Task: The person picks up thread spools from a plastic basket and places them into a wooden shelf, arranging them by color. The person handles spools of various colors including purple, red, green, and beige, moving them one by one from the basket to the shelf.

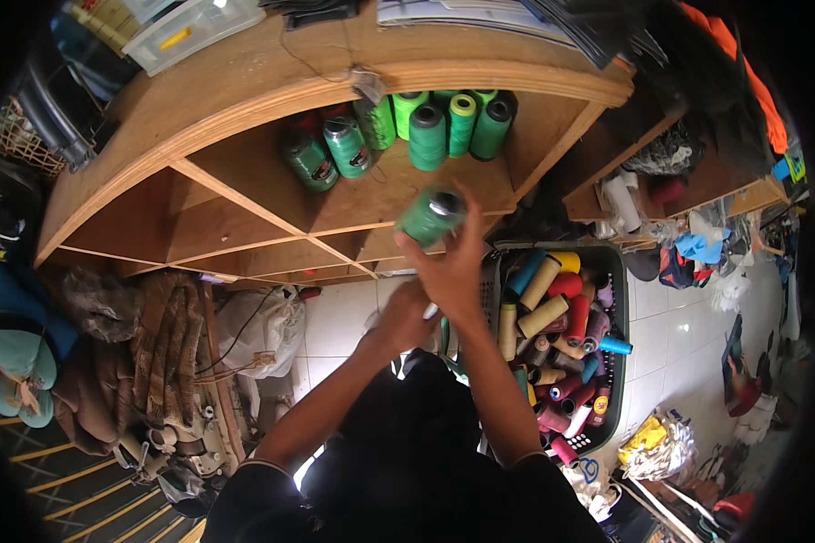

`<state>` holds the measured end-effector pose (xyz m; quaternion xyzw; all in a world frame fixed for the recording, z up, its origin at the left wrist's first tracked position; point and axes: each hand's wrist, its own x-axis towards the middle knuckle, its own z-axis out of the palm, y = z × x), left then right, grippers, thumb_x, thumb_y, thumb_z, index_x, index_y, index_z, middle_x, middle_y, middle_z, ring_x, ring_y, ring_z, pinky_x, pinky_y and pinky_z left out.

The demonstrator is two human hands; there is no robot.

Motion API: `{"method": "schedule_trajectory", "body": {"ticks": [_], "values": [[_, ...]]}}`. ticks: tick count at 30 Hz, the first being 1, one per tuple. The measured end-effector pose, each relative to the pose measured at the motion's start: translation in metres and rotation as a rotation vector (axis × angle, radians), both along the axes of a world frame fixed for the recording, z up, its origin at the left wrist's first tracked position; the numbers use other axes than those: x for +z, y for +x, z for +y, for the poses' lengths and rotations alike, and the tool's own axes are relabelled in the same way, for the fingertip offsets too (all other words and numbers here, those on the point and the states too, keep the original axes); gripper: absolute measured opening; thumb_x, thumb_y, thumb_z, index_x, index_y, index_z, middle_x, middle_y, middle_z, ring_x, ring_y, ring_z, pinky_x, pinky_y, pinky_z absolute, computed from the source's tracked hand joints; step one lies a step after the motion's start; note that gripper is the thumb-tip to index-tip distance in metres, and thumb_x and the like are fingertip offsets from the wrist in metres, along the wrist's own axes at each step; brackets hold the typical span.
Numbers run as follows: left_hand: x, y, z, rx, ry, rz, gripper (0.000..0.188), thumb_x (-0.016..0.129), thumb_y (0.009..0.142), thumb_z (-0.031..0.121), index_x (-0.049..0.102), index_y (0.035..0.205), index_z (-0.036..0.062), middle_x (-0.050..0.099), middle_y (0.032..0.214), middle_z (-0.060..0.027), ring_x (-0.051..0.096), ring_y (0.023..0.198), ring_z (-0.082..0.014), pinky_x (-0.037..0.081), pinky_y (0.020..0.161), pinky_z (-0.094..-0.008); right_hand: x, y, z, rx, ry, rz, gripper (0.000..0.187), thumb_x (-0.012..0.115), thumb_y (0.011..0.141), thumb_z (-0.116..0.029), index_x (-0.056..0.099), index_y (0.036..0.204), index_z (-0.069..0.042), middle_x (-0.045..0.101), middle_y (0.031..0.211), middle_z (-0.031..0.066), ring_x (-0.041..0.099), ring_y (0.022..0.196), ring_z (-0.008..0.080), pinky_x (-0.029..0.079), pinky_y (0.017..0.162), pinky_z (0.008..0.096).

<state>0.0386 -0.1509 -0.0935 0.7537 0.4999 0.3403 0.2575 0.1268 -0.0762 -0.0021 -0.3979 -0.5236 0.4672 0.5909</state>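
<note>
In front of the shelf, my right hand [453,271] grips a dark green thread spool [423,219], its end tilted up and slightly blurred. Below it, my left hand [401,321] is closed, with a small whitish piece [431,311] showing at its fingers; what it holds is mostly hidden. In the shelf compartment ahead stand several green thread spools: a teal one [427,138] and a bright green one [409,110] are in the right group, while a dark green one [310,163] and another with a label [347,147] stand to the left.
The wooden shelf [235,104] has divided compartments. At my right a dark basket [618,362] is heaped with thread cones in many colours. A clear plastic box [186,36] sits on the shelf top. Plastic bags [261,326] and brown folded fabric [165,348] lie at left.
</note>
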Motion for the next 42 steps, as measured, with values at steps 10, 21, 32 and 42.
{"method": "schedule_trajectory", "body": {"ticks": [10,21,32,42], "values": [[0.015,-0.067,-0.016,0.461,0.062,-0.126,0.006,0.069,0.080,-0.002,0.066,0.084,0.0018,0.065,0.080,-0.0115,0.065,0.074,-0.0262,0.053,0.068,-0.0361,-0.016,-0.081,0.061,-0.487,0.308,-0.378,0.059,0.082,0.069,-0.007,0.055,0.120,0.004,0.056,0.107,0.0163,0.059,0.094,0.0298,0.049,0.085,0.0408],[0.050,-0.088,0.008,0.597,0.135,-0.191,0.011,0.070,0.084,0.001,0.066,0.094,0.0007,0.067,0.080,-0.0109,0.068,0.075,-0.0215,0.051,0.068,-0.0329,-0.033,-0.097,0.073,-0.560,0.283,-0.369,0.055,0.081,0.073,-0.004,0.050,0.117,0.003,0.050,0.104,0.0168,0.056,0.097,0.0309,0.049,0.084,0.0406],[0.059,-0.077,0.094,0.557,0.303,-0.289,0.015,0.069,0.084,-0.001,0.067,0.099,-0.0036,0.069,0.099,-0.0185,0.069,0.082,-0.0280,0.055,0.072,-0.0361,-0.031,-0.075,0.024,-0.508,0.224,-0.313,0.039,0.074,0.078,-0.004,0.052,0.111,0.002,0.053,0.105,0.0205,0.052,0.101,0.0399,0.043,0.087,0.0459],[0.033,-0.064,0.126,0.590,0.353,-0.074,0.013,0.073,0.089,0.013,0.074,0.091,0.0000,0.074,0.089,-0.0096,0.068,0.077,-0.0179,0.056,0.073,-0.0321,-0.085,0.101,-0.172,-0.706,0.071,-0.597,0.022,0.066,0.073,0.007,0.058,0.089,-0.005,0.060,0.086,0.0113,0.059,0.080,0.0287,0.048,0.070,0.0377]]}}
